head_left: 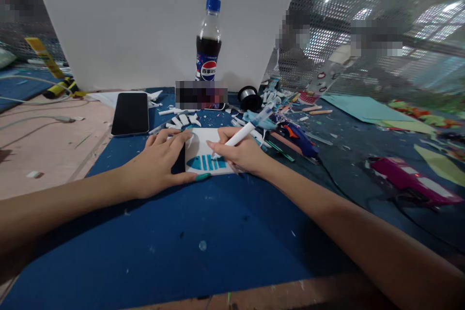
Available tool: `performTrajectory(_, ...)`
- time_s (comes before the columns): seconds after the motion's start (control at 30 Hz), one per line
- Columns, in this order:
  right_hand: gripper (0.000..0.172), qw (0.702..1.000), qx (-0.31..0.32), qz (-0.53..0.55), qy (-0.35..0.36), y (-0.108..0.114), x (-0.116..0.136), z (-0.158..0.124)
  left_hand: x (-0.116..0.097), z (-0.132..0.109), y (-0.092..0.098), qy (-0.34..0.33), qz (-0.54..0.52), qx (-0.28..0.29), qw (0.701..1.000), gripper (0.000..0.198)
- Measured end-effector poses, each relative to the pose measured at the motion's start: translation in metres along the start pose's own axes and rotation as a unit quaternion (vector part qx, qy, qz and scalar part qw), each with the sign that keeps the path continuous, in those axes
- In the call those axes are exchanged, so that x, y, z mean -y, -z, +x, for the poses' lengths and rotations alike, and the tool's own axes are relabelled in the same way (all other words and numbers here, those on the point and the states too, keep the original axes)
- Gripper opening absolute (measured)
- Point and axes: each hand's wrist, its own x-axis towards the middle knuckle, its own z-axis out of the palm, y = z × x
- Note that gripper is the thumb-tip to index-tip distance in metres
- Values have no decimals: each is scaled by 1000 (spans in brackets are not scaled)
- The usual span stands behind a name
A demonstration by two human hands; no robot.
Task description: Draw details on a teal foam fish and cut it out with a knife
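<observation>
A small white board [198,143] lies flat on the blue mat, with a blue striped shape, pointed at its left end, coloured along its near edge. My left hand [160,162] rests over the board's left side, fingers spread, the thumb along the near edge and the other fingertips on top. My right hand [241,150] is closed around a white marker pen [241,133], leaning up to the right. Its tip meets the board at the blue stripes. The right hand's lower fingers are partly hidden behind the hand.
A phone [131,114] lies to the left. A cola bottle [209,53] stands before a white panel [145,19]. White offcuts [183,118], a black wire spool [249,98] and a blue glue gun [298,138] lie beyond my hands. A magenta device [414,179] with a cable is at right.
</observation>
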Motion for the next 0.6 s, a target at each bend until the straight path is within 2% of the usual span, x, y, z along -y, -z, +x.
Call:
performTrajectory(0.1, 44, 1000, -14, 8, 14, 0, -4, 2, 1, -1, -2, -1, 3, -4, 1000, 84)
performTrajectory(0.3, 45, 1000, -12, -21, -6, -2, 2, 0, 1, -1, -3, -1, -2, -14, 1000, 81)
performTrajectory(0.6, 43, 998, 38, 41, -32, -1, 7, -4, 1, -1, -1, 4, -2, 4, 1000, 82)
